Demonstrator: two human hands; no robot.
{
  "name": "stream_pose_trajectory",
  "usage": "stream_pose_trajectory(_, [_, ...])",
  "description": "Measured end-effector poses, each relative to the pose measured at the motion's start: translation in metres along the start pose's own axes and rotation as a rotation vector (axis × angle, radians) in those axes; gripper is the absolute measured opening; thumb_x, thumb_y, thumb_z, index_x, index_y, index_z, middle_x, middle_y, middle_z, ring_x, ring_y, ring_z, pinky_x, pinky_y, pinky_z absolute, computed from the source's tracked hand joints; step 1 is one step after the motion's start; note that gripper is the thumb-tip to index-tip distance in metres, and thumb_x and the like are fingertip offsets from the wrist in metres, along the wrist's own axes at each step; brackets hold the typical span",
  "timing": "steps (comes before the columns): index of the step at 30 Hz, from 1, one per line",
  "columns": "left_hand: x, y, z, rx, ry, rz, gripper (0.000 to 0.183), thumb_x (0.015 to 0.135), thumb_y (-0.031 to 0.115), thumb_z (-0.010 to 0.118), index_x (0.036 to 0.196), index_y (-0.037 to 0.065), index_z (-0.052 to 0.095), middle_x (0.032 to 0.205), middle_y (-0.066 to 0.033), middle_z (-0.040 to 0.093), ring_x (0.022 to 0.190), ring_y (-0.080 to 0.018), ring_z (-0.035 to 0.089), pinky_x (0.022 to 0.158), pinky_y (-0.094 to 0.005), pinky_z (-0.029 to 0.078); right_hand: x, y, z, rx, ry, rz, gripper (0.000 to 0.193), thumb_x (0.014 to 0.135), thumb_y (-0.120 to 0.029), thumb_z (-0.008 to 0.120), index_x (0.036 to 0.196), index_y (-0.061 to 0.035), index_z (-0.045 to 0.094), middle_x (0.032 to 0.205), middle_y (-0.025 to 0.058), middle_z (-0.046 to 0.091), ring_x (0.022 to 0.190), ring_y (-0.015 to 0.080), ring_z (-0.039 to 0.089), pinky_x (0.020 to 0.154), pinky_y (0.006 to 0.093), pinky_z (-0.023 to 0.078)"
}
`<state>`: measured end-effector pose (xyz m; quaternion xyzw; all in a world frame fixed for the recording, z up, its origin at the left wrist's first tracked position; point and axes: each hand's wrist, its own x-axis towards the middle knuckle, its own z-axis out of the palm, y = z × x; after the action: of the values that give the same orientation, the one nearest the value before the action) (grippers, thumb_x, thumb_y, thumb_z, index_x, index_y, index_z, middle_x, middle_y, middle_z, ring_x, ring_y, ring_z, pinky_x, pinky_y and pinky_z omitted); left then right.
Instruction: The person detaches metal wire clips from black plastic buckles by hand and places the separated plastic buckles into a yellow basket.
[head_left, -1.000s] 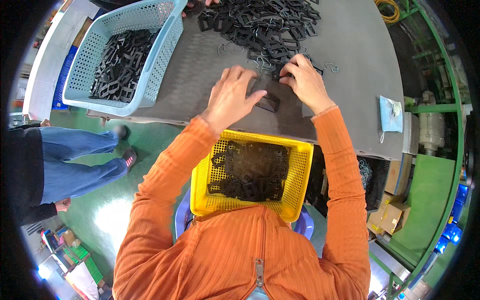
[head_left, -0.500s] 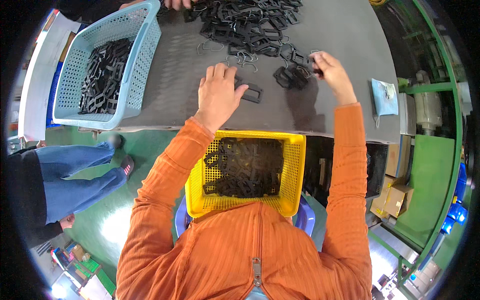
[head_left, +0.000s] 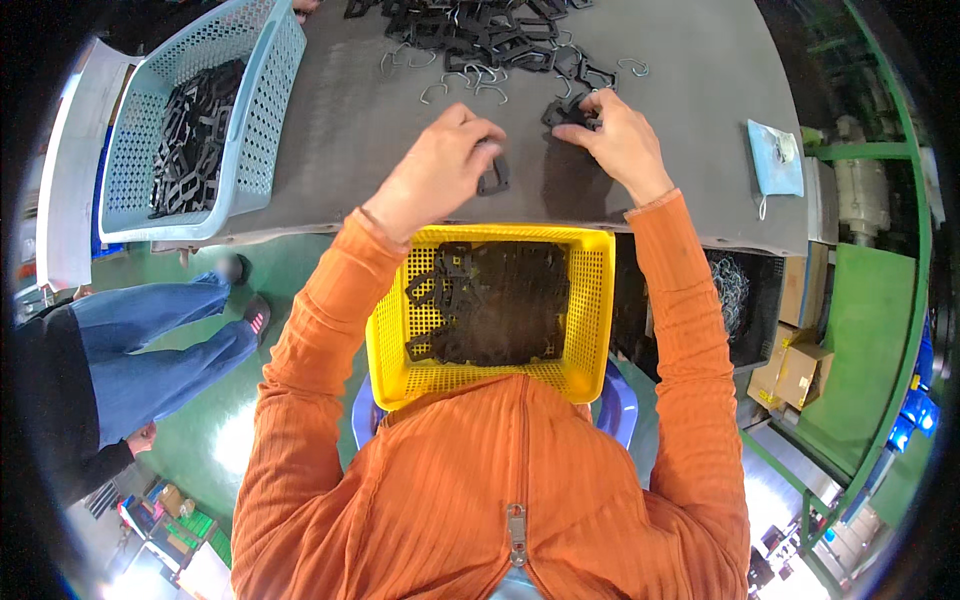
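Here, the left hand (head_left: 432,165) is curled narrow at a black frame (head_left: 495,180), while the right hand (head_left: 628,145) pinches a small black cluster (head_left: 560,113).
Whether the left fingers grip their frame, I cannot tell; both frame and cluster are over the near part of the grey table (head_left: 690,110). Just beyond lie wire hooks (head_left: 484,74), then the far black pile (head_left: 500,40). A yellow basket (head_left: 590,320) sits near, a light blue basket (head_left: 262,120) far left, a blue mask (head_left: 770,170) right.
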<state>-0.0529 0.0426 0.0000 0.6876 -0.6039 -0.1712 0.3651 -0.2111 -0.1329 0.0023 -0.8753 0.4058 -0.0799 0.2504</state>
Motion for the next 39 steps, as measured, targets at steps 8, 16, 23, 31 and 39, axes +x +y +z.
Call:
stream_pose_trajectory(8, [-0.038,0.027,-0.001,0.113,-0.235,-0.018,0.037,0.072,0.028,0.071,0.094,0.001,0.056,0.093,-0.0142,0.052,0.092,-0.0317,0.054,0.079,-0.0375,0.045,-0.021,-0.006,-0.013,0.057,-0.157,-0.265,0.038,0.068,-0.035,0.074,0.088,-0.0045,0.065,0.086,0.0152,0.066,0.083,0.0310,0.062,0.074,0.0386,0.049])
stream_pose_trajectory(16, [-0.091,0.025,-0.014,0.029,-0.434,0.050,0.035,0.079,0.026,0.066,0.103,0.002,0.058,0.107,-0.0148,0.058,0.104,-0.0329,0.053,0.089,-0.0377,0.042,-0.141,-0.025,0.012,0.037,-0.178,-0.333,0.012,0.073,-0.017,0.065,0.079,-0.0073,0.062,0.075,0.0114,0.061,0.077,0.0337,0.061,0.070,0.0415,0.049])
stream_pose_trajectory(23, [-0.098,0.034,-0.007,-0.066,-0.383,0.050,0.029,0.082,0.021,0.063,0.103,0.001,0.058,0.107,-0.0144,0.059,0.104,-0.0322,0.054,0.090,-0.0376,0.043,-0.236,0.022,0.081,-0.352,-0.545,-0.102,0.006,0.073,-0.005,0.058,0.068,-0.0032,0.061,0.067,0.0152,0.063,0.065,0.0307,0.065,0.057,0.0387,0.053])
stream_pose_trajectory(31, [-0.092,0.040,-0.004,-0.092,-0.285,0.056,0.025,0.081,0.016,0.064,0.100,0.001,0.059,0.102,-0.0146,0.061,0.098,-0.0319,0.057,0.087,-0.0370,0.045,-0.244,0.023,0.096,-0.377,-0.397,-0.059,0.010,0.075,-0.010,0.062,0.071,-0.0027,0.056,0.067,0.0165,0.062,0.064,0.0317,0.063,0.057,0.0401,0.050])
stream_pose_trajectory(39, [0.001,0.031,0.034,-0.061,-0.001,0.129,0.022,0.081,0.014,0.063,0.100,0.002,0.061,0.094,-0.0129,0.061,0.084,-0.0269,0.060,0.077,-0.0344,0.049,-0.247,0.013,0.088,-0.444,-0.404,-0.037,0.004,0.075,-0.006,0.056,0.076,-0.0022,0.059,0.072,0.0151,0.063,0.065,0.0295,0.065,0.054,0.0376,0.053])
